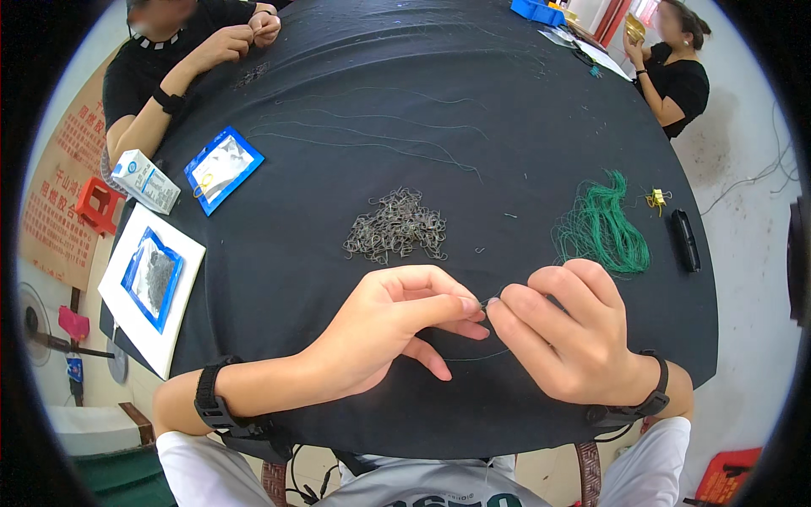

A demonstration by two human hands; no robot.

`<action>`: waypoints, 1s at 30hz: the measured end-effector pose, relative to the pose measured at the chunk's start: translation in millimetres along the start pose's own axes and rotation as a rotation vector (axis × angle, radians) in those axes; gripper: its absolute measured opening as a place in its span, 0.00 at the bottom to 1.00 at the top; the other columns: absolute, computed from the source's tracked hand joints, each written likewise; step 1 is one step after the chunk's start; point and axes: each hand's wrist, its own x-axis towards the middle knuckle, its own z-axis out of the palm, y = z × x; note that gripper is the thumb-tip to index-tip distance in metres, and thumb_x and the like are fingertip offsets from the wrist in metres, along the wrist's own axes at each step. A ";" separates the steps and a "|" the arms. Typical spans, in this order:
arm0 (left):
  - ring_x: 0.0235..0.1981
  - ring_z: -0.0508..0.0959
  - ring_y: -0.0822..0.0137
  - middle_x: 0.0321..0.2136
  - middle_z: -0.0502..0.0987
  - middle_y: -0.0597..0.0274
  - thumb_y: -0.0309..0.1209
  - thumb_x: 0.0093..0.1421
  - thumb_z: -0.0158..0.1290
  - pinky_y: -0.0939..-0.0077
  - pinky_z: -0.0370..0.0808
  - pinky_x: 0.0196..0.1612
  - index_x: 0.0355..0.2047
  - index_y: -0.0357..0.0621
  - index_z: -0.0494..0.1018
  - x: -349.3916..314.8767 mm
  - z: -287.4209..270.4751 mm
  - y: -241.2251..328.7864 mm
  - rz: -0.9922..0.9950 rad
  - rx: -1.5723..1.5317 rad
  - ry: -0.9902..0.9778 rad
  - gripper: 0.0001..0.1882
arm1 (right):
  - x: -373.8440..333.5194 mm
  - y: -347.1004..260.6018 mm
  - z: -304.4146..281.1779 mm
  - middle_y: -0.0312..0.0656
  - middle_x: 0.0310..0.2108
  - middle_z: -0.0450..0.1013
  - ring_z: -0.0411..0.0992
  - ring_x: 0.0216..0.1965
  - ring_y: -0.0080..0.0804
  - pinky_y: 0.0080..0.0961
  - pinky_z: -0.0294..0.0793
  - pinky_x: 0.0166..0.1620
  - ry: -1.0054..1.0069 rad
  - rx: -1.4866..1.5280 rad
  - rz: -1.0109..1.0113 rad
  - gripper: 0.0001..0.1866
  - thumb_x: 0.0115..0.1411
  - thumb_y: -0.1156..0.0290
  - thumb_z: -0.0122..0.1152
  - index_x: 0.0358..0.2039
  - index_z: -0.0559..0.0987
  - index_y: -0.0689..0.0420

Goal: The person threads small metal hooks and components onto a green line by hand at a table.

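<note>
Over the near part of the table, my left hand (414,313) pinches with thumb and index finger while its other fingers curl loosely. My right hand (562,329) is closed in a pinch right beside it, fingertips almost touching. A thin green fishing line (477,359) passes between the two pinches and loops below them. Whether a hook sits in the left fingertips is too small to tell. Beyond my hands lies a heap of small metal fish hooks (397,226). To its right rests a bundle of green fishing line (615,226).
A black cloth covers the table (287,287). At left are a white board (187,279) bearing a blue-edged packet (152,279), another packet (224,169) and a drink carton (145,182). A yellow clip (657,199) and black pen-like object (685,241) lie right. Two people are at the far side.
</note>
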 end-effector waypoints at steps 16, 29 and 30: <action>0.33 0.78 0.71 0.29 0.75 0.60 0.28 0.60 0.50 0.77 0.78 0.22 0.33 0.37 0.72 1.1 -1.9 -3.4 0.013 0.006 -0.021 0.06 | -2.1 0.7 3.3 0.37 0.23 0.68 0.66 0.27 0.31 0.27 0.64 0.30 0.010 0.047 0.043 0.13 0.30 0.74 0.59 0.23 0.75 0.61; 0.26 0.72 0.77 0.29 0.74 0.63 0.18 0.55 0.52 0.85 0.70 0.27 0.34 0.34 0.72 3.9 -3.7 -6.6 0.644 0.587 0.027 0.05 | 4.1 4.7 -12.9 0.42 0.31 0.71 0.70 0.27 0.33 0.23 0.68 0.29 0.066 0.600 0.548 0.12 0.44 0.85 0.58 0.32 0.75 0.61; 0.24 0.70 0.78 0.29 0.74 0.62 0.18 0.54 0.53 0.85 0.68 0.26 0.33 0.35 0.72 2.9 -3.6 -4.8 0.739 0.721 0.038 0.06 | 3.4 5.4 -13.6 0.42 0.31 0.71 0.70 0.27 0.33 0.23 0.68 0.29 0.070 0.597 0.549 0.12 0.44 0.85 0.58 0.32 0.75 0.61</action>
